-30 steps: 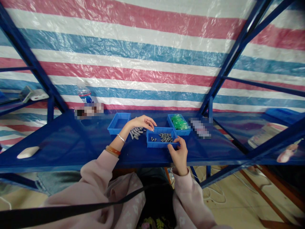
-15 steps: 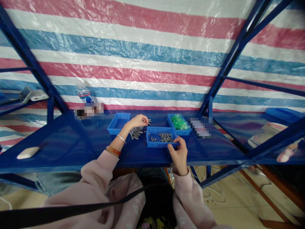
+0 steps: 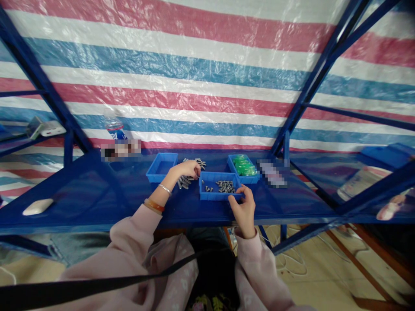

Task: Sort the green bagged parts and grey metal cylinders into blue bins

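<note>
Left hand [image 3: 185,169] fingers curled onto loose grey metal pieces [image 3: 185,182], right hand [image 3: 244,208] fingers pinching middle blue tray [image 3: 218,195] near edge, green-filled tray [image 3: 244,166] just beyond.

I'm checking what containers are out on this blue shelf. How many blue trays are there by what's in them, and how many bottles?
Blue tray with small grey metal parts: 1
Blue tray with green pieces: 1
Blue tray with nothing visible inside: 1
Bottle: 1
Total: 4
</note>
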### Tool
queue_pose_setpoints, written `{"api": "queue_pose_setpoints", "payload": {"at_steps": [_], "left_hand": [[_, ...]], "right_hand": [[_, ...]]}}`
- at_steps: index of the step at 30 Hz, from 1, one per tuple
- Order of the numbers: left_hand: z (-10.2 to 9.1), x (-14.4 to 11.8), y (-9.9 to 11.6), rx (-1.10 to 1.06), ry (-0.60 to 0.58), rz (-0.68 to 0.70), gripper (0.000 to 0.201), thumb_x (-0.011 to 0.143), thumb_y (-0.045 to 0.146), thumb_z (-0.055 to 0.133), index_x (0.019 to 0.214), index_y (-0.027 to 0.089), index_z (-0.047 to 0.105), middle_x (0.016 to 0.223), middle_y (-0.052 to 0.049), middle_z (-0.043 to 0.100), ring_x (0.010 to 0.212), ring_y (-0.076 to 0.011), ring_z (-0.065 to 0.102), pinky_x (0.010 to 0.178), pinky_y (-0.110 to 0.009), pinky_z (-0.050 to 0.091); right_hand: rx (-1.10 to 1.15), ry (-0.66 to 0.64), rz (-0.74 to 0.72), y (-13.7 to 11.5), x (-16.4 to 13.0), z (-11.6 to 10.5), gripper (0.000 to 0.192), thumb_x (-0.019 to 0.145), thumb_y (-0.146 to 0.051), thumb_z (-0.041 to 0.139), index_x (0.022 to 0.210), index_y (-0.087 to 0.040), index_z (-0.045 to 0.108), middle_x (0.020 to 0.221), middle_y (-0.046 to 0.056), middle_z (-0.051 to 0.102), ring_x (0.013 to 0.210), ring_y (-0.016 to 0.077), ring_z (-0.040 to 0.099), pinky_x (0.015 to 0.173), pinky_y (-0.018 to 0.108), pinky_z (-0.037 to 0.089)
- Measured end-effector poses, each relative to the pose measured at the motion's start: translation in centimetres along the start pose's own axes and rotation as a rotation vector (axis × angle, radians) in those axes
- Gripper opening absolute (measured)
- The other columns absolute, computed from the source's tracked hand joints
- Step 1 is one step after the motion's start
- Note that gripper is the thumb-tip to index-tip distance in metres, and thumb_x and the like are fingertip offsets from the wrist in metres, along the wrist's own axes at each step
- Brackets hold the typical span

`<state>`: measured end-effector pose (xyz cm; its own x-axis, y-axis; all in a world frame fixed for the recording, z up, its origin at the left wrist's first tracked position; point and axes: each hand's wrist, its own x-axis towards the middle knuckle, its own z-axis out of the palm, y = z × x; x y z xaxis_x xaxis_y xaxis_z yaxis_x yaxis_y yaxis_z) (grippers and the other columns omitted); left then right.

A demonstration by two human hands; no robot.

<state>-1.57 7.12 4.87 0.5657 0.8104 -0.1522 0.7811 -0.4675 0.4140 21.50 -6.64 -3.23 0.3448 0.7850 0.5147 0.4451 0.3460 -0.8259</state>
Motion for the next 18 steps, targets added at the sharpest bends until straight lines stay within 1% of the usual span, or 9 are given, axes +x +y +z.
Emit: {"api": "queue_pose_setpoints", "payload": {"at_steps": [4,11,18], "left_hand": [[0.24,0.33,-0.33,0.012,0.033,0.0,0.018,0.063,0.009,0.065,0.074,0.017,0.076,0.072,0.001,0.073,0.069,-0.0144,0.066,0.061,-0.019,0.044],[0.5,0.53,-0.76,-0.013,0.099,0.044,0.018,0.067,0.011,0.064,0.079,0.016,0.077,0.075,-0.002,0.074,0.073,-0.0159,0.066,0.065,-0.02,0.044],[0.88,0.8,-0.82,-0.083,0.126,0.06,0.019,0.062,0.006,0.066,0.076,0.016,0.075,0.071,-0.001,0.073,0.071,-0.0167,0.067,0.063,-0.021,0.044]], "right_hand": [[0.004,0.0,-0.002,0.04,-0.07,0.0,0.014,0.071,-0.027,0.06,0.079,-0.023,0.05,0.091,0.004,0.056,0.117,0.0302,0.051,0.084,0.038,0.043],[0.009,0.0,-0.013,0.12,-0.03,-0.01,0.013,0.072,-0.026,0.06,0.078,-0.023,0.049,0.091,0.004,0.055,0.117,0.0293,0.051,0.084,0.037,0.043],[-0.005,0.003,-0.019,0.25,-0.09,-0.01,0.014,0.072,-0.026,0.06,0.079,-0.023,0.049,0.091,0.004,0.056,0.115,0.0288,0.052,0.086,0.038,0.042]]}}
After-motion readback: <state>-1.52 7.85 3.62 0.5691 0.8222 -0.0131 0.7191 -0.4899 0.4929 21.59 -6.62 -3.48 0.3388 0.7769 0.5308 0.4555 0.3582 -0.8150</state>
